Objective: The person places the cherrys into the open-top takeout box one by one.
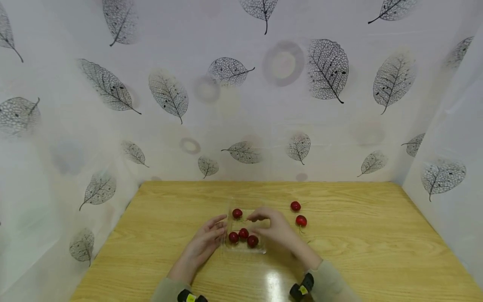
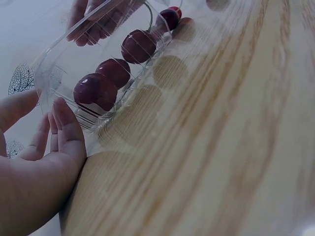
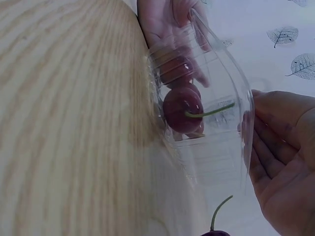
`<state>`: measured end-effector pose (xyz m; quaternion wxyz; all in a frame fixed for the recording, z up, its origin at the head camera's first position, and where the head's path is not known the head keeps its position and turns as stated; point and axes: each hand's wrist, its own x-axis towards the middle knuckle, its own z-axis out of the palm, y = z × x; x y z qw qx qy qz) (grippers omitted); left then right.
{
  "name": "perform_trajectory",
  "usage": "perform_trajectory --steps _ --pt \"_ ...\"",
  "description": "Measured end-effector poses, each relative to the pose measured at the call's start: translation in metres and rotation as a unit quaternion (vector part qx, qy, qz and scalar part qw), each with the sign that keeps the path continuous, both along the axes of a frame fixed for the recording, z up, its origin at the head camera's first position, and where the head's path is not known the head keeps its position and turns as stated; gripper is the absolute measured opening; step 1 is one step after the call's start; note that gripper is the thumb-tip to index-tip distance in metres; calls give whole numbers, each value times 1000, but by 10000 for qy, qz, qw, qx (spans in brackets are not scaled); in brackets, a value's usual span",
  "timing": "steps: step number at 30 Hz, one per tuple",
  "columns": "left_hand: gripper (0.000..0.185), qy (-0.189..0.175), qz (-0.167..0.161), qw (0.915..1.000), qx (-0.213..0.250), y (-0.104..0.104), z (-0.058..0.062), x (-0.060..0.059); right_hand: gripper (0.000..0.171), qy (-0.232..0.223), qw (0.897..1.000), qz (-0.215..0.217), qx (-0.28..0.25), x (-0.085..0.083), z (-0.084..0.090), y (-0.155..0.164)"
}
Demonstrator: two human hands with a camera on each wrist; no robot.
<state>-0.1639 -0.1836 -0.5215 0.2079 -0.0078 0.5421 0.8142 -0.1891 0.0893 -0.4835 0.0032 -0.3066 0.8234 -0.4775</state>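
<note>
A clear plastic box (image 1: pixel 245 245) sits on the wooden bench (image 1: pixel 377 251), near the front edge and about midway across it. Four red cherries lie inside the box: one (image 1: pixel 237 213) at the far end and three bunched at the near end (image 1: pixel 243 233). Two more cherries rest on the bare wood just to the right of the box, one (image 1: pixel 295 206) farther back and one (image 1: pixel 301 220) nearer, close to the right hand but apart from it.

The left hand (image 1: pixel 203 243) lies flat against the box's left wall, its fingers (image 2: pixel 66 125) straight and touching the plastic, the grip open rather than closed round anything. The right hand (image 1: pixel 273 226) arches over the box's right side with the fingers bent down toward the rim; in the right wrist view its fingertips (image 3: pixel 258 142) meet the thin clear edge, though whether they truly pinch it or merely rest on it is hard to tell through the glare (the plastic is nearly invisible there). In that same view one cherry (image 3: pixel 182 109) with a green stem shows through the wall.

Both sleeves are pale green, each with a dark wrist strap (image 1: pixel 302 287). White sheets printed with grey leaves (image 1: pixel 327 69) enclose the bench on three sides.
</note>
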Motion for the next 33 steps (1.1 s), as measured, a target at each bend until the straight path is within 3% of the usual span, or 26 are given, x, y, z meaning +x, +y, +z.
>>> perform_trajectory --steps 16,33 --pt "51 -27 -48 9999 149 -2 2 1 26 367 9982 -436 208 -13 8 25" --pt "55 21 -124 9998 179 -3 3 1 26 245 9958 -857 223 -28 14 48"
